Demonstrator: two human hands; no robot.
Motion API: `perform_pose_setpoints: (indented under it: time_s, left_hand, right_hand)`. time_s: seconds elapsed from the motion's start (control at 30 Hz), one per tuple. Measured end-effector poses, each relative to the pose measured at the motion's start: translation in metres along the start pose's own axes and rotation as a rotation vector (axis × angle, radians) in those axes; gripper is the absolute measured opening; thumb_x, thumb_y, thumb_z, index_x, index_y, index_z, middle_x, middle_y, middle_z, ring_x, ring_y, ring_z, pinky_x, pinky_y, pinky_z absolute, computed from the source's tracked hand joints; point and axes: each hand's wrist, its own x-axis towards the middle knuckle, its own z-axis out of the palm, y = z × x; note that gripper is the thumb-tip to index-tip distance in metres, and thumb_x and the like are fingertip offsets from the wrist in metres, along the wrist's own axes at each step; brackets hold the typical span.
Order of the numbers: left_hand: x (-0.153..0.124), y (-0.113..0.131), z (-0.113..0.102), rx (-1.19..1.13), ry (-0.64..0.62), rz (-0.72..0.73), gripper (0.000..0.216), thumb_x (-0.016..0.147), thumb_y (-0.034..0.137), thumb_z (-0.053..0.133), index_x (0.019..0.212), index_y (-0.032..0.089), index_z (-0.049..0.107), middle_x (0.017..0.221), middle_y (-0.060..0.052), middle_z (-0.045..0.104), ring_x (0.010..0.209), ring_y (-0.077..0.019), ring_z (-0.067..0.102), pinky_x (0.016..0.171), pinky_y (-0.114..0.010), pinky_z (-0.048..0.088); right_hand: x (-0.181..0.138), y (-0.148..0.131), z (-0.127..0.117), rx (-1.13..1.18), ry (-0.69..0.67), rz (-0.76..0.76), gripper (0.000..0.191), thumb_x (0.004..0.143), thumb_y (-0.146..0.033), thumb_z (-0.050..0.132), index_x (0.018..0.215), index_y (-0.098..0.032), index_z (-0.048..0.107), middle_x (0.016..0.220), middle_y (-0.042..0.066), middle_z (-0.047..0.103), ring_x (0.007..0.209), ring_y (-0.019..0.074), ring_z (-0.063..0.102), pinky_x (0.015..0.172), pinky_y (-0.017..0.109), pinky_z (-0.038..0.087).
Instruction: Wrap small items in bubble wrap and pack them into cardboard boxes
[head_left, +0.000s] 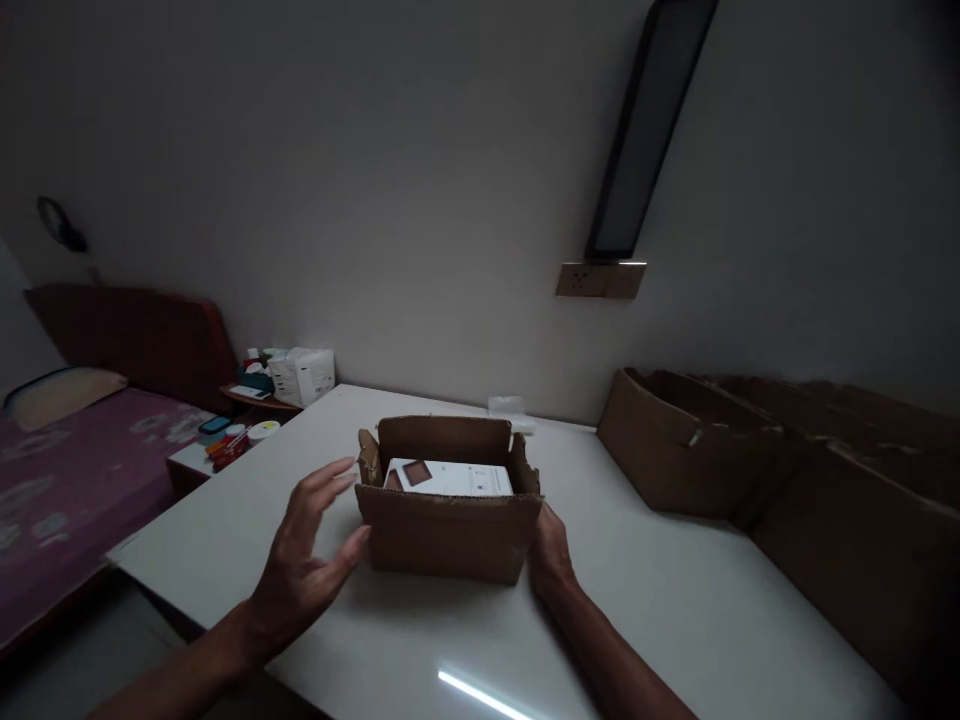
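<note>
In the middle of the white table stands an open cardboard box [450, 540] with rough, torn top edges. Inside it lies a white printed carton [457, 478], its lower part hidden by the box's front wall. My left hand [307, 550] is by the box's left side, fingers and thumb spread with nothing between them; the fingertips come close to the cardboard, and I cannot tell if they touch. Against the right wall of the box is my right hand [551, 550], its fingers mostly hidden behind the box's corner.
Larger open cardboard boxes [675, 450] line the right side of the white table [622, 590]. A small clear plastic item [510, 408] lies by the wall. Leftward are a bedside stand [191, 458] with small items, white packs [304, 375] and a bed [97, 470]. A socket plate [600, 280] is on the wall.
</note>
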Motion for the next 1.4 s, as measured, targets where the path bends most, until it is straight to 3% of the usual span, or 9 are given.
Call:
perform_pose_setpoints:
  time_s: [0.07,0.13,0.27,0.43,0.57,0.83,1.03,1.2,1.4]
  left_hand:
    - [-0.021,-0.014,0.002,-0.018,0.000,-0.223,0.060,0.086,0.027,0.065,0.140,0.026,0.041,0.143,-0.012,0.049,0.132,-0.0293,0.048,0.110,-0.050,0.041]
    - [-0.041,-0.030,0.011,-0.096,-0.112,-0.445,0.067,0.083,0.034,0.066,0.143,0.024,0.038,0.145,-0.014,0.048,0.131,-0.0322,0.050,0.109,-0.053,0.042]
    - [-0.065,-0.048,0.048,-0.375,-0.330,-0.678,0.074,0.073,0.036,0.071,0.140,0.018,0.043,0.137,-0.017,0.057,0.125,-0.0342,0.056,0.105,-0.050,0.047]
    - [-0.060,-0.055,0.098,-0.511,-0.246,-0.858,0.073,0.061,0.037,0.078,0.125,0.015,0.052,0.119,-0.016,0.069,0.112,-0.0338,0.065,0.097,-0.044,0.054]
    - [-0.041,-0.069,0.128,-0.534,-0.158,-0.835,0.070,0.059,0.038,0.079,0.120,0.016,0.051,0.119,-0.014,0.068,0.114,-0.0322,0.064,0.100,-0.045,0.052]
    - [-0.021,-0.085,0.157,-0.466,-0.172,-0.802,0.069,0.061,0.037,0.076,0.122,0.016,0.049,0.123,-0.015,0.066,0.117,-0.0319,0.062,0.102,-0.045,0.050]
    - [-0.019,-0.079,0.154,-0.353,-0.293,-0.830,0.065,0.068,0.039,0.071,0.125,0.016,0.049,0.117,-0.013,0.069,0.109,-0.0310,0.066,0.091,-0.043,0.056]
    - [-0.018,-0.079,0.157,-0.306,-0.324,-0.865,0.061,0.069,0.039,0.071,0.122,0.015,0.053,0.115,-0.013,0.070,0.106,-0.0315,0.067,0.089,-0.042,0.057]
    - [-0.018,-0.081,0.160,-0.344,-0.321,-0.814,0.058,0.070,0.036,0.068,0.122,0.014,0.054,0.119,-0.013,0.070,0.110,-0.0323,0.066,0.090,-0.041,0.058]
  right_hand:
    - [-0.018,-0.002,-0.014,0.011,-0.029,0.030,0.054,0.083,-0.067,0.053,0.093,-0.018,0.073,0.096,0.009,0.073,0.088,0.0261,0.065,0.072,0.034,0.052]
    - [-0.034,-0.005,-0.023,0.004,-0.085,0.058,0.055,0.084,-0.067,0.053,0.103,-0.019,0.072,0.108,0.010,0.072,0.097,0.0269,0.064,0.077,0.034,0.051]
    - [-0.057,-0.013,-0.028,-0.036,-0.235,0.047,0.052,0.090,-0.062,0.049,0.111,-0.020,0.070,0.110,0.009,0.071,0.099,0.0257,0.062,0.083,0.035,0.048]
    - [-0.054,-0.013,-0.021,-0.090,-0.262,0.002,0.052,0.092,-0.061,0.047,0.116,-0.020,0.069,0.115,0.009,0.070,0.107,0.0268,0.061,0.092,0.038,0.048]
    - [-0.030,-0.005,-0.015,-0.154,-0.263,-0.093,0.055,0.095,-0.061,0.040,0.122,-0.021,0.067,0.121,0.010,0.069,0.115,0.0263,0.059,0.098,0.040,0.047]
    - [0.030,0.026,-0.016,-0.314,-0.169,-0.179,0.057,0.098,-0.057,0.031,0.109,-0.018,0.071,0.102,0.010,0.073,0.095,0.0235,0.066,0.086,0.037,0.053]
    - [0.119,0.050,-0.024,-0.616,0.039,-0.247,0.053,0.091,-0.046,0.042,0.133,-0.016,0.055,0.143,0.017,0.051,0.132,0.0327,0.043,0.108,0.051,0.035]
    - [0.178,0.060,-0.004,-0.845,-0.046,-0.372,0.055,0.089,-0.032,0.046,0.144,-0.023,0.044,0.154,0.011,0.039,0.140,0.0322,0.033,0.111,0.048,0.027]
    - [0.216,0.068,0.010,-1.041,-0.159,-0.520,0.050,0.090,-0.023,0.046,0.140,-0.023,0.051,0.135,0.014,0.058,0.129,0.0346,0.042,0.103,0.046,0.031]
